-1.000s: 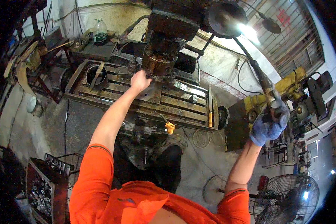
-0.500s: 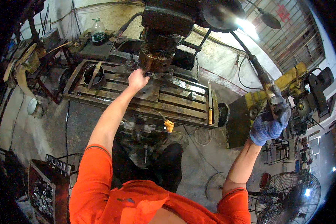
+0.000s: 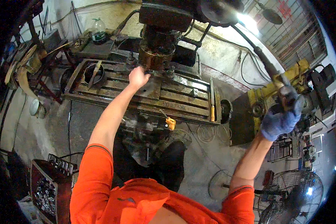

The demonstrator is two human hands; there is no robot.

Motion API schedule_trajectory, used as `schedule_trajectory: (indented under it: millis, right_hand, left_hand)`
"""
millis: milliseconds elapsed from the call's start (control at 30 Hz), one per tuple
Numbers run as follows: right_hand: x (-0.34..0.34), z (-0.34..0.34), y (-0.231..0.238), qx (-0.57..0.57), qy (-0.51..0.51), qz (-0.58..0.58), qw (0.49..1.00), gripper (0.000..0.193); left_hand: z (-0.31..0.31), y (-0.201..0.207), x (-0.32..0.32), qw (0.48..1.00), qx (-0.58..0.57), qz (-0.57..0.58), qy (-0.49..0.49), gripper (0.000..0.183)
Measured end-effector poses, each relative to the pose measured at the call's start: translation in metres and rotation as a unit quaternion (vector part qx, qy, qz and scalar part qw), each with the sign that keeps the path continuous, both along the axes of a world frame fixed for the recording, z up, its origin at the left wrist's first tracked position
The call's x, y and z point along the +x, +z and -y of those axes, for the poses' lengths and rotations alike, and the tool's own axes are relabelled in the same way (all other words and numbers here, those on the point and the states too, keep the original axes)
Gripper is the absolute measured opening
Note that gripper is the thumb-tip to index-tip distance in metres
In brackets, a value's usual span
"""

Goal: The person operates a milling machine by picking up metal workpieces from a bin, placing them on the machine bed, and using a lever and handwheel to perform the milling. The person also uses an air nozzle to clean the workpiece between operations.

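Note:
My bare left hand (image 3: 139,77) is closed in a fist at the dark, oily spindle head (image 3: 156,56) of a large drilling or milling machine. What its fingers hold, if anything, is hidden. Beneath it lies the slotted metal machine table (image 3: 179,108), wet with oil. Out to the right, my right hand (image 3: 280,121), in a blue-grey work glove, is wrapped round the end of a long dark lever (image 3: 265,63). That lever slants down from the upper part of the machine.
On the machine table stand a pot (image 3: 95,76) with a brush across it and a yellow-handled file (image 3: 212,110). A yellow switch box (image 3: 170,123) hangs at the front. A bin of metal parts (image 3: 44,192) is lower left, a fan (image 3: 293,194) lower right, yellow machinery (image 3: 259,98) at right.
My right hand has moved outward to the right, swinging the lever's end with it. My left hand stays at the spindle head.

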State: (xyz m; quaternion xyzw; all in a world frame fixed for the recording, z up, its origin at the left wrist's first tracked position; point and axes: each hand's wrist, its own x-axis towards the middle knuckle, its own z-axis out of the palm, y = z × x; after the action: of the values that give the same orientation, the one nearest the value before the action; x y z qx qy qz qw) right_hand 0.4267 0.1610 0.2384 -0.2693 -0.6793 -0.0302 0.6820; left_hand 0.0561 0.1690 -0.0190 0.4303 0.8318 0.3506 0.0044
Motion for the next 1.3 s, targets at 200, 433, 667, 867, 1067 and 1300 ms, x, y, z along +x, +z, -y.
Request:
schedule_trajectory:
  millis: [200,433,667,867,1067,1300]
  right_hand:
    - [-0.001,-0.001,-0.014,-0.005,0.241,-0.043,0.97,0.036]
    - [0.001,0.002,-0.023,-0.033,0.206,-0.071,0.975,0.039]
    - [-0.002,0.005,-0.028,-0.029,0.17,-0.051,0.984,0.042]
    - [-0.003,0.001,-0.041,0.0,0.182,-0.067,0.981,0.036]
    - [-0.005,0.004,-0.048,-0.057,0.137,-0.047,0.988,0.023]
    - [0.049,-0.036,-0.072,0.05,-0.065,0.139,0.987,0.024]
  left_hand:
    - [-0.001,0.003,0.003,1.0,-0.002,0.011,0.0,0.035]
    - [-0.006,-0.001,-0.003,0.999,-0.03,0.02,-0.018,0.036]
    - [0.019,0.001,-0.009,0.996,0.065,0.021,-0.065,0.039]
    - [0.099,0.036,-0.016,0.966,0.03,0.188,-0.175,0.034]
    - [0.251,0.057,-0.051,0.984,0.009,0.154,-0.093,0.034]
    - [0.459,0.066,-0.079,0.964,0.054,0.187,0.181,0.037]
